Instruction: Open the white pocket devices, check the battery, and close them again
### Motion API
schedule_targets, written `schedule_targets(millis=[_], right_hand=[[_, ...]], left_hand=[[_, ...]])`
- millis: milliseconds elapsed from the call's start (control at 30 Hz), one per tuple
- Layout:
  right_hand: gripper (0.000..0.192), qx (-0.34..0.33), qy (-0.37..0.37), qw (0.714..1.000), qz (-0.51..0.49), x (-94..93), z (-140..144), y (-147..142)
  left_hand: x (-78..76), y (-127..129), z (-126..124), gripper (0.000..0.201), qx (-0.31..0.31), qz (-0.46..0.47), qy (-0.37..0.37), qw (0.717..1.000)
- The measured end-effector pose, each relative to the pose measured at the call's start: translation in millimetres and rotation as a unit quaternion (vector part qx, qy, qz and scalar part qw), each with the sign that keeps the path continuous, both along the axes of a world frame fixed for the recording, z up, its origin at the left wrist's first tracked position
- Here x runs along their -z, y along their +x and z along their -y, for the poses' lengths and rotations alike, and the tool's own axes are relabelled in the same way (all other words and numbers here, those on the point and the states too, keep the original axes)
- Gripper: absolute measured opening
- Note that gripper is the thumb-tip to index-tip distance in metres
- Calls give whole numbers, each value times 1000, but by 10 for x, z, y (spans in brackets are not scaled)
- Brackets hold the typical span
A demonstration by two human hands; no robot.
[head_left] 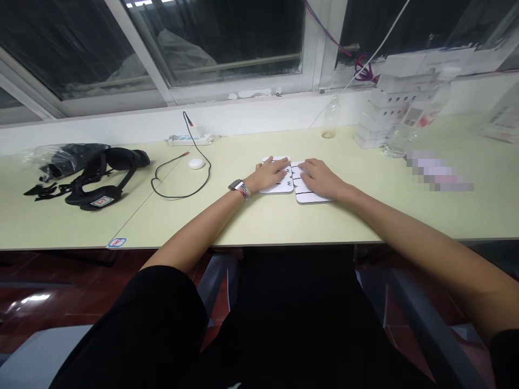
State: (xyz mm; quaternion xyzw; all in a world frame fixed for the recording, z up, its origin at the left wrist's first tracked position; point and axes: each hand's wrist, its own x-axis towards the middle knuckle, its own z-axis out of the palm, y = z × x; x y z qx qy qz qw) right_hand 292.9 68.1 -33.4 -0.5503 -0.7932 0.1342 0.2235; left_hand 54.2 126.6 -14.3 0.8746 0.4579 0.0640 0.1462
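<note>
Two flat white boards with rounded corners lie side by side on the pale table, their inner edges close together. My left hand rests on the left board, fingers spread and pointing right; small black marks like letters show near that board's right edge. On the right board, which has black lines across it, lies my right hand with its fingers reaching left. Each hand covers much of the board under it. A watch and a woven bracelet are on my left wrist.
To the left are a black headset, a black cable, a round white case and a power strip. Plastic bottles, stacked white boxes and a blurred-out item stand or lie at the right.
</note>
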Motion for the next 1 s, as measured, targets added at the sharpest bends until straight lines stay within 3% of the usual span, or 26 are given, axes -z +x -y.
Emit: schedule_targets(millis=[300,1000], right_hand=[[58,17,-10,1000,16,-55,81,-69],[55,14,8,999,29,-6,61,-28]], left_hand=[[48,0,376,66,-17,37,18,999],[6,-6,514,65,-6,41,11,999]])
